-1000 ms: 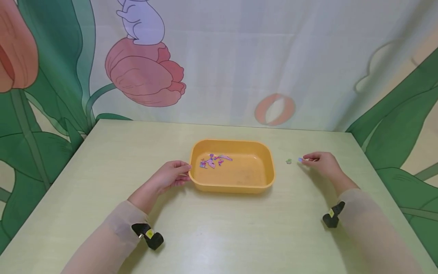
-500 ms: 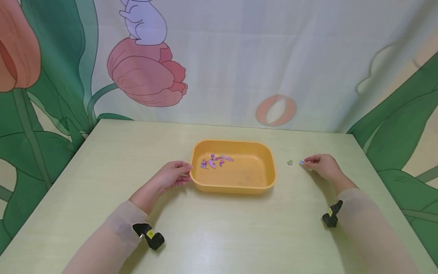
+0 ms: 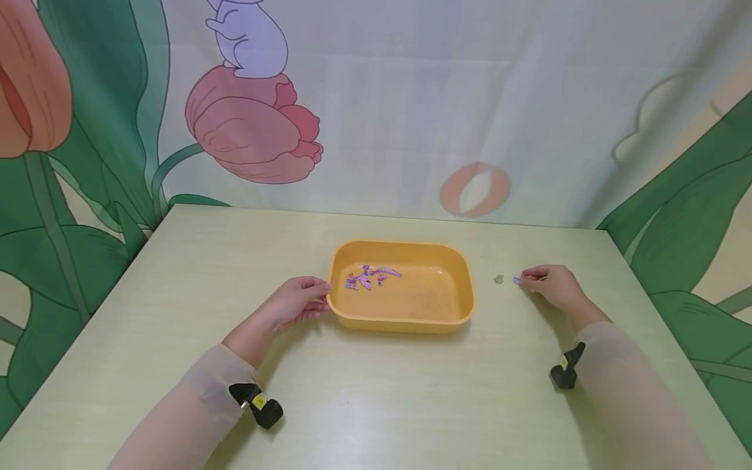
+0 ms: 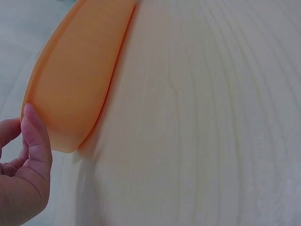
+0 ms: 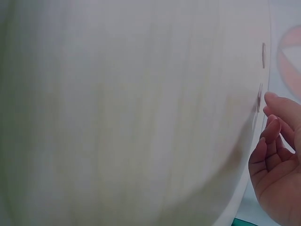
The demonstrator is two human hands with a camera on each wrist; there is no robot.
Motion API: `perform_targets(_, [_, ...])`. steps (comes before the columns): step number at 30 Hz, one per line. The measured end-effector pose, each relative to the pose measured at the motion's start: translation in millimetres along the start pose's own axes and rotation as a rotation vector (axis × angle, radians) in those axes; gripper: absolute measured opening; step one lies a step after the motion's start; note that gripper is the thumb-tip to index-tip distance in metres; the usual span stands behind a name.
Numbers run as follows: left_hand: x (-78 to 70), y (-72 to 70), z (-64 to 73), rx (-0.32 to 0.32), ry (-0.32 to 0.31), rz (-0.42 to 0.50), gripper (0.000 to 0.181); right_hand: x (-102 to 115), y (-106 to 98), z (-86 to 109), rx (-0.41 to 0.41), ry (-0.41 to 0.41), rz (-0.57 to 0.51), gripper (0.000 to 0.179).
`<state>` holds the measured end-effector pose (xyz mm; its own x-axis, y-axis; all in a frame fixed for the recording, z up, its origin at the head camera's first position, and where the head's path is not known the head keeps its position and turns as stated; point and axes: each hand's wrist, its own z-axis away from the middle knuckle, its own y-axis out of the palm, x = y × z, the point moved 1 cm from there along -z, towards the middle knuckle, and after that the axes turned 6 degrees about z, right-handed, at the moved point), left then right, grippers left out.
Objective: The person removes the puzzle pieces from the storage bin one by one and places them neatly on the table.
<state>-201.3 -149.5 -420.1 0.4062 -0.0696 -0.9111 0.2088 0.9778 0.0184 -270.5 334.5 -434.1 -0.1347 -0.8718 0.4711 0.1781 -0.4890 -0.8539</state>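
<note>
Pinched the left rim of a yellow-orange, rectangular, round-cornered, plastic-looking tray (image 3: 423, 294) between thumb and fingers of the left hand (image 3: 301, 301). Had the right hand (image 3: 555, 287) curled at a small, flat, pale-blue piece (image 3: 516, 281) right of the tray; could not tell whether gripping it or just beside it. Saw several small pink-and-purple pieces (image 3: 365, 281) inside, clustered toward the tray's left end. Found a small pale-green piece (image 3: 499, 279) on the pale, wood-grained table (image 3: 382, 391) between tray and right hand.

L grip (image 3: 296, 300) holds yel. tray (image 3: 425, 297), R grip (image 3: 549, 284) at sm. blue pc. (image 3: 516, 281)
</note>
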Motion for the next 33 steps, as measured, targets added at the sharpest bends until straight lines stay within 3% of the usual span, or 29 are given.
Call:
perform_targets(13, [1.2, -0.5, 0.9, 0.007, 0.009, 0.025, 0.032, 0, -7, -2.4, -0.009, 0.005, -0.113, 0.047])
perform_targets(33, [0.4, 1.4, 0.5, 0.029, 0.014, 0.045, 0.034, 17, -9, 7.4, -0.030, 0.007, -0.141, 0.049])
